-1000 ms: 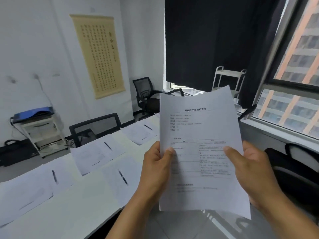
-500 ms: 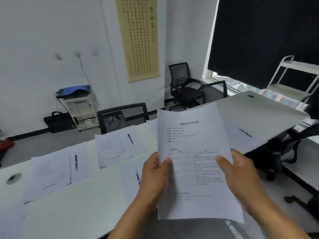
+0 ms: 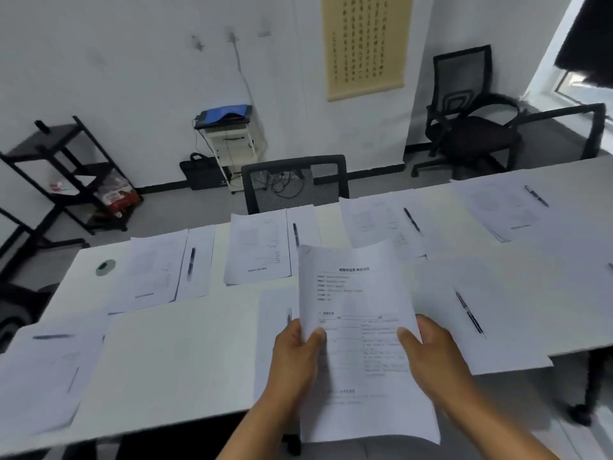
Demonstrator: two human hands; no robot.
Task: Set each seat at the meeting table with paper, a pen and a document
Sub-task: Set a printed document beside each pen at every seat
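A white-walled meeting room holds a long white worktop [image 3: 185, 353], with a calligraphy scroll [image 3: 365, 44] on the far wall, a black mesh chair [image 3: 295, 182] pushed in at the far side and another office chair [image 3: 471, 117] standing apart near the window. Along the far edge, places are laid with printed sheets and pens, such as the set [image 3: 257, 249] in front of the mesh chair with a pen [image 3: 296, 234] just beside it. On the near side another pen [image 3: 469, 312] lies on paper. The left hand [image 3: 295, 360] and right hand [image 3: 434, 360] each grip a side edge of a printed document [image 3: 360, 310], thumbs on its face, holding it tilted up above the near edge of the worktop.
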